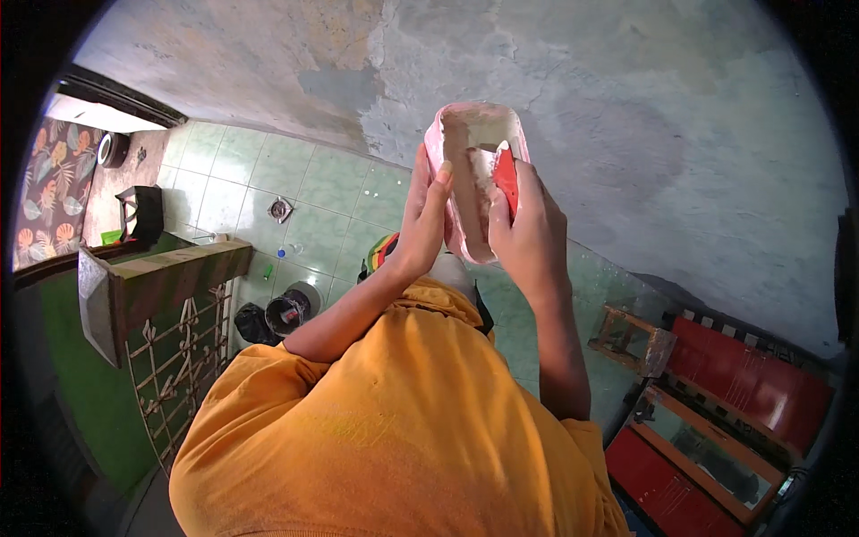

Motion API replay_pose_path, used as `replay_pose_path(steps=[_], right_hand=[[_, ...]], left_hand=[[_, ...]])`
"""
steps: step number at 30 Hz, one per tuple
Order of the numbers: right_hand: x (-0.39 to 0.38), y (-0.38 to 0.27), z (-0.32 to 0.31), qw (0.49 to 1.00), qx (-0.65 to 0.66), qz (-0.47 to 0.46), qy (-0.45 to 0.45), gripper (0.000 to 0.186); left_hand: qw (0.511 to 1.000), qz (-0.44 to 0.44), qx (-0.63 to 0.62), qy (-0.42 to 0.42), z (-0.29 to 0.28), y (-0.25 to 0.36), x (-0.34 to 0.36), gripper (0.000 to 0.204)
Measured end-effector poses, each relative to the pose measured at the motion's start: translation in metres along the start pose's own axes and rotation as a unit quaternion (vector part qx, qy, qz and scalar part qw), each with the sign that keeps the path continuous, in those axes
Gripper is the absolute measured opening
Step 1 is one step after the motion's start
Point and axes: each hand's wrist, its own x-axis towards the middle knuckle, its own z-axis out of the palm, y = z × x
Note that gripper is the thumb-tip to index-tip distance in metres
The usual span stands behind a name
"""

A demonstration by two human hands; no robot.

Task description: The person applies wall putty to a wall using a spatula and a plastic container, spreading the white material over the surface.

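Note:
A long pinkish-white tub [436, 134] with rounded corners is held up in front of the grey wall. My left hand [422, 224] grips its left side, with the thumb over the rim. White paste or powder [481, 166] clings to the inside, and a brownish bare surface shows beside it. My right hand [534, 233] is closed around a red scraper-like tool [506, 175] with white smears on its tip. The tool is at the tub's right side, its upper end over the opening. My right palm and fingers partly hide the tub's lower right edge.
Ahead rises a patchy grey plastered wall [626, 98]. On the green tiled floor [309, 183] lie an ashtray [280, 209] and a dark bucket [293, 309]. A ledge [179, 277] stands left; a red cabinet [671, 488] and a small wooden stool [626, 338] stand right.

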Motion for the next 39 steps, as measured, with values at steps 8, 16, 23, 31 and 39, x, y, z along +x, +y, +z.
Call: replay_pose_path(steps=[8,16,23,31,39], right_hand=[[0.013,0.000,-0.005,1.000,0.006,0.002,0.009,0.031],[0.009,0.002,-0.011,1.000,0.021,-0.007,-0.006,0.031],[0.009,-0.005,-0.015,0.998,0.067,-0.001,-0.016,0.035],[0.026,0.016,-0.013,0.999,-0.012,0.016,0.040,0.035],[0.029,0.019,-0.029,0.992,-0.106,-0.052,0.033,0.030]], left_hand=[[0.999,-0.010,-0.035,-0.018,-0.003,-0.010,0.002,0.062],[1.000,0.001,-0.005,-0.010,0.003,-0.004,0.003,0.061],[0.999,0.022,-0.021,-0.021,0.007,-0.011,0.003,0.063],[0.996,0.046,0.065,0.029,0.020,-0.002,-0.009,0.066],[0.999,0.032,0.036,0.004,0.031,0.017,-0.010,0.065]])
